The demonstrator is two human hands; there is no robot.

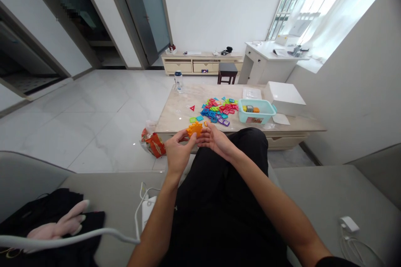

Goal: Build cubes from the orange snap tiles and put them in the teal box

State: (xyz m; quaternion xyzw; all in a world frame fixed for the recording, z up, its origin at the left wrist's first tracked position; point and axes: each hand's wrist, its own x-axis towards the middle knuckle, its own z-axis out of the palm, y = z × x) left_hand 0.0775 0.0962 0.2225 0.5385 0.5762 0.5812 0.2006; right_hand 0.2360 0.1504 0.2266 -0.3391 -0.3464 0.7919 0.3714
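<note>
Head view: person's left hand [179,147] pinching orange interlocking tiles [194,129], number unclear; right hand [217,139] beside them, grip indiscernible; one turquoise bin [266,118], one bottle [178,82], on one coffee table [171,110].

No text can be read: the pale print [154,143] on the orange bag [157,149] at near left, the blue marks [179,88] on the bottle [178,81] at far left and the label [254,120] on the turquoise tub [243,115] at right are too small.
</note>
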